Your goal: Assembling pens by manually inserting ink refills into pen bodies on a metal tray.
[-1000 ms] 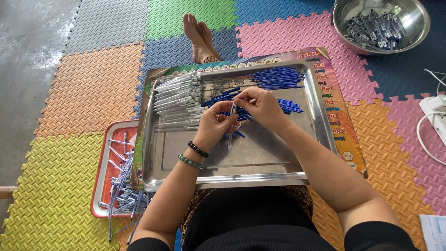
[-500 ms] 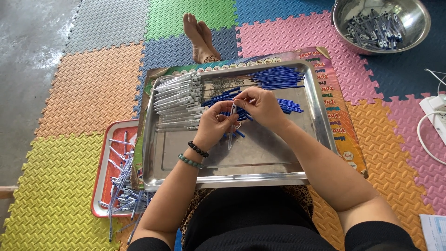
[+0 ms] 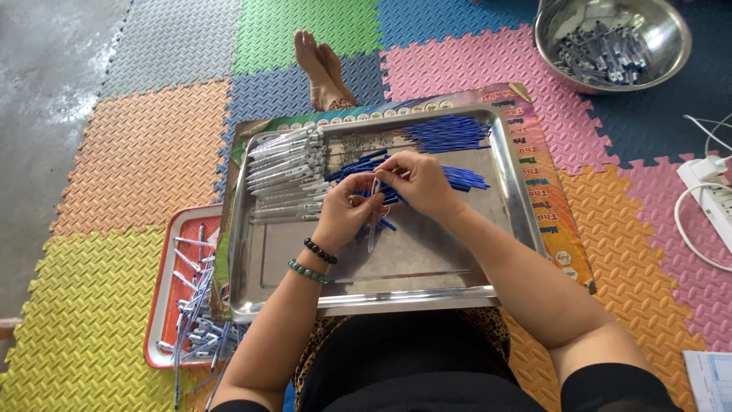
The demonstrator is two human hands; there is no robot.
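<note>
Both forearms reach forward over the tray's near edge. The left hand and right hand meet near its middle, fingertips pinched together.

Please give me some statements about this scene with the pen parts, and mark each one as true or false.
1. Both hands, left hand and right hand, hold one clear pen barrel over the steel tray. True.
2. The metal bowl is empty. False: it holds small dark and silvery parts.
3. Blue refills lie in the steel tray. True.
4. The red tray lies at the person's right. False: it lies at the left.
5. The left wrist wears two bead bracelets. True.
</note>
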